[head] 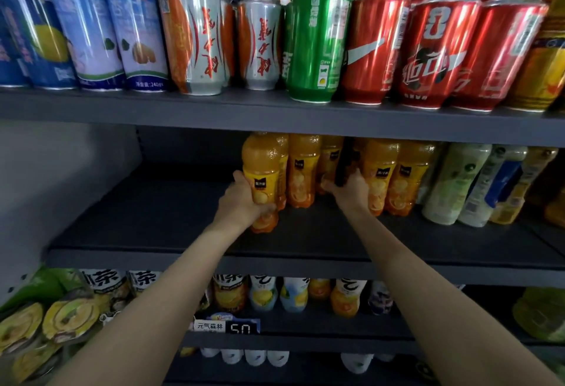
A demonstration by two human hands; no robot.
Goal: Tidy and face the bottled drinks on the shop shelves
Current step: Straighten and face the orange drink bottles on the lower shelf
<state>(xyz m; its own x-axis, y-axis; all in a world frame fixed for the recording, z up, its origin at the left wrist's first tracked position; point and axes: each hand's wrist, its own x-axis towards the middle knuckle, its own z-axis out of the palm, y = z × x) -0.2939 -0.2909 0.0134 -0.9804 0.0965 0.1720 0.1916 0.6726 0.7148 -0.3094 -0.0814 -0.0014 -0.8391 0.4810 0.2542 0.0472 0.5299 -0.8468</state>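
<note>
Currently an orange juice bottle [264, 177] is gripped around its label by the left hand [244, 199], just left of the orange row [305, 168] on the middle shelf [183, 217]. A dark object [341, 165] is clasped by the right hand [351, 191]; its identity cannot be told.

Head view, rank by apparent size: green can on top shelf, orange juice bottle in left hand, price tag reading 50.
1. green can, though it sits nearest the camera, so that inflates it
2. orange juice bottle, held in the left hand
3. price tag, clearly smallest
</note>
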